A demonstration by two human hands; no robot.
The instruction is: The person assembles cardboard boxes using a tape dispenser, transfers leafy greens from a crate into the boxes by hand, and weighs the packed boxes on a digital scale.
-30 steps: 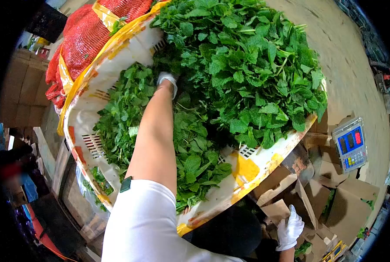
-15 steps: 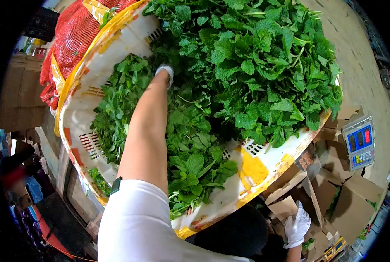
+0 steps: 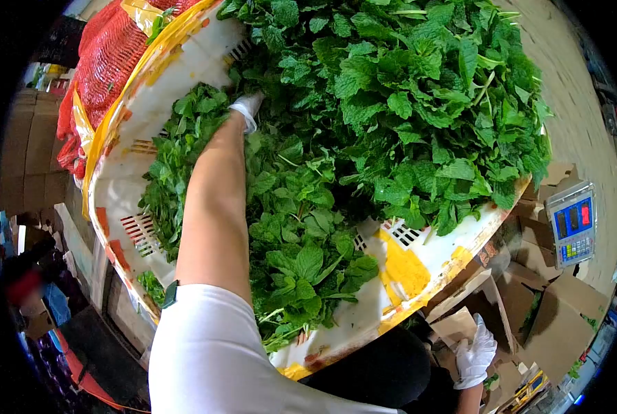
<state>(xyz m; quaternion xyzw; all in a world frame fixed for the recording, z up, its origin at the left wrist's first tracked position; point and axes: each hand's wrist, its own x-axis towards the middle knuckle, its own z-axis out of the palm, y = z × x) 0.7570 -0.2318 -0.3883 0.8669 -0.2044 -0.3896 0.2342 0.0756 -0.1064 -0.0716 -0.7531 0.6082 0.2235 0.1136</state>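
Note:
My left hand, in a white glove, reaches deep into a big white plastic basket rimmed with yellow tape. Its fingers disappear among leafy green herbs that look like mint, so its grip is hidden. A tall heap of the same mint fills the basket's right and far side, beside that hand. Low at the right, outside the basket, my right hand wears a white glove too. Its fingers are stretched out near a cardboard flap, and I see nothing held in it.
Opened cardboard boxes crowd the floor right of the basket. A digital scale display stands above them. Red mesh sacks press against the basket's far left side. Brown cartons are stacked at the left.
My left hand has shifted slightly left and up within the basket, and more of its glove shows. My right hand stays by the cardboard, its fingers a little straighter. The view has shifted slightly.

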